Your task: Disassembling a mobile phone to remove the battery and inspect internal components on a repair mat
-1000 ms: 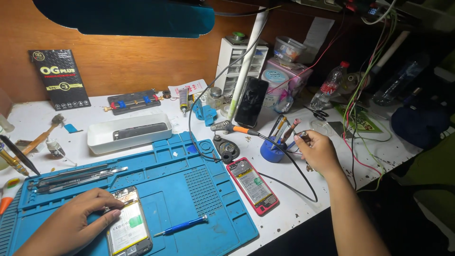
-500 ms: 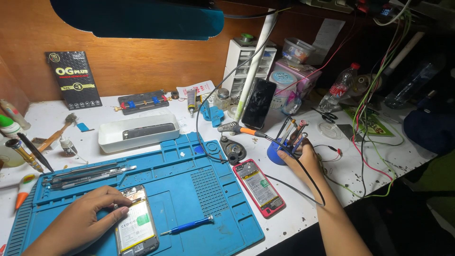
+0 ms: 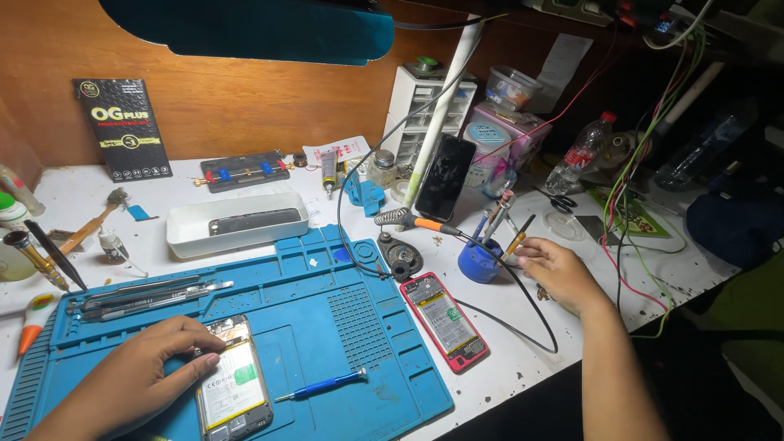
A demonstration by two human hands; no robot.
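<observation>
Right hand (image 3: 559,273) has drawn back slightly from the blue tool holder (image 3: 480,260), which carries upright tools, fingers loosely open. Left hand (image 3: 143,371) rests flat on the opened phone (image 3: 233,388) on the blue mat (image 3: 367,327). Beyond, a white tray (image 3: 237,222) holds a dark phone.

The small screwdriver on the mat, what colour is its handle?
Blue, seen in the head view: screwdriver.

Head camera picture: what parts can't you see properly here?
- Left hand: wrist cut off by the bottom edge; it covers the left side of the opened phone with the white battery.
- Right hand: its fingers reach the orange-handled tool in the round blue tool holder; whether they grip it is unclear.
- Black phone inside the white rectangular tray: partly hidden by the tray wall.
</observation>
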